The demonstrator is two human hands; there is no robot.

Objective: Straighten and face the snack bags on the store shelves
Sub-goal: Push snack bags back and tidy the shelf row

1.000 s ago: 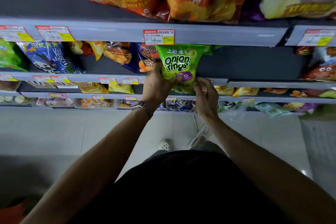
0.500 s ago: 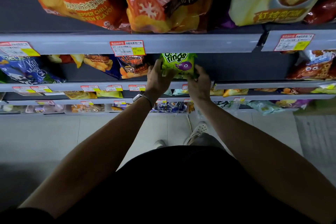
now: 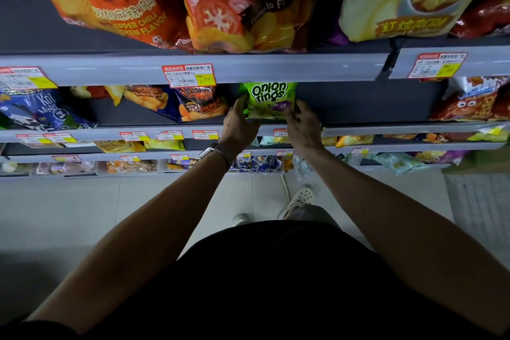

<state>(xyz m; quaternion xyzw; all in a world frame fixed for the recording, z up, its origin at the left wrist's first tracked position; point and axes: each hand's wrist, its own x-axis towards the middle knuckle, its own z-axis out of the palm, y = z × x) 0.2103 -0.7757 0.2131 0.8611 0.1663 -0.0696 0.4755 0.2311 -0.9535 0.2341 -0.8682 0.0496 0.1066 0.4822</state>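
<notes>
I see L hand (image 3: 239,125) + R hand (image 3: 302,124) gripping onion rings bag (image 3: 269,98) by side edges. Bag upright btwn them, label out, base at shelf (image 3: 386,128) lip.

Price tag (image 3: 188,76) (red-topped), tiled floor (image 3: 55,215)

Glossy plastic onion rings bag (image 3: 267,99); smooth shelf edge (image 3: 248,69).

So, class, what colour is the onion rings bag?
The onion rings bag is bright green; head view.
</notes>
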